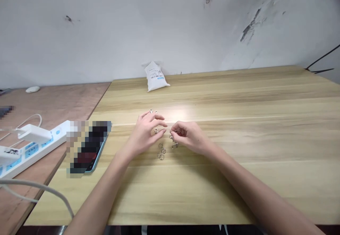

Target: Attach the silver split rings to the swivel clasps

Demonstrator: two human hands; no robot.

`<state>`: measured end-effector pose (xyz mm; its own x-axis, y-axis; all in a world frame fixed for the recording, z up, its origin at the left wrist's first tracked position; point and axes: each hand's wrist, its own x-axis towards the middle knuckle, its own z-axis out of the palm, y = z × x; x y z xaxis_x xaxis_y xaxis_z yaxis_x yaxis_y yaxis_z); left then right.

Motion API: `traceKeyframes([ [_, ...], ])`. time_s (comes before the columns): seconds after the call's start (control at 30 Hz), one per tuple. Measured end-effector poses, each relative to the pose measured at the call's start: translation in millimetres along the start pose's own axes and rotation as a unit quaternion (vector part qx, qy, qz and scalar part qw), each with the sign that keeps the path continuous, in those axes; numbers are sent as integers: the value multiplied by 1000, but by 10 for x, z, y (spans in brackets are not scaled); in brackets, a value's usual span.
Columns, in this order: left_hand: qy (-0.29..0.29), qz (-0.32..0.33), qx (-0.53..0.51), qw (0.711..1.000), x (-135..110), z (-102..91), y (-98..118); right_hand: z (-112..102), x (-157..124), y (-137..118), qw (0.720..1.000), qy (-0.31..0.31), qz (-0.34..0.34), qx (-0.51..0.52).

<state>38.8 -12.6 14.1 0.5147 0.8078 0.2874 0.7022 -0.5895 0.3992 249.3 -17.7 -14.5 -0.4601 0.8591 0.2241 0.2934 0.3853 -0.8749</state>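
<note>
My left hand (147,130) hovers over the middle of the light wooden table (239,150) and pinches a small metal ring (156,131) between thumb and fingers. My right hand (188,136) faces it, fingers curled round a short string of linked metal rings (174,143) that hangs from it to the table. A few more loose rings (161,151) lie on the table just below and between the hands. Two further rings (152,111) rest beyond the left fingertips.
A small white sealed bag (156,76) stands at the table's far edge by the wall. A phone (90,146) lies at the table's left edge. On the adjoining brown table are a white power strip (32,150) with plugged chargers and cables.
</note>
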Motion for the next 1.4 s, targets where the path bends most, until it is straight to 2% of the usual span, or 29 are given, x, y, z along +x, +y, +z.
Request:
traceKeyframes([
  [0.07, 11, -30, -40, 999, 3, -17, 15, 11, -1, 1, 1000, 13, -4, 7],
  [0.13, -7, -69, -113, 991, 9, -38, 46, 26, -3, -1, 999, 35, -31, -13],
  [0.23, -42, -134, -224, 964, 21, -62, 98, 65, -6, 0, 987, 84, -109, -85],
  [0.33, -46, -177, -297, 937, 27, -69, 130, 102, -8, 5, 963, 115, -176, -168],
  [0.43, -49, -205, -341, 916, 27, -70, 136, 110, -6, 8, 945, 123, -204, -224],
  [0.53, -54, -225, -346, 909, 27, -74, 129, 100, -5, 15, 933, 121, -217, -261],
  [0.8, -75, -219, -272, 934, 23, -90, 116, 114, -10, 42, 914, 97, -236, -314],
  [1.0, -94, -210, -261, 937, 19, -85, 160, 128, -9, 25, 901, 93, -251, -341],
  [1.1, -85, -199, -260, 941, 14, -65, 145, 130, -12, 21, 909, 92, -249, -321],
  [1.23, -53, -169, -243, 954, 13, -51, 119, 131, -20, 24, 938, 94, -215, -255],
  [1.4, -19, -112, -165, 980, 21, -23, 120, 148, -35, 26, 962, 97, -166, -194],
])
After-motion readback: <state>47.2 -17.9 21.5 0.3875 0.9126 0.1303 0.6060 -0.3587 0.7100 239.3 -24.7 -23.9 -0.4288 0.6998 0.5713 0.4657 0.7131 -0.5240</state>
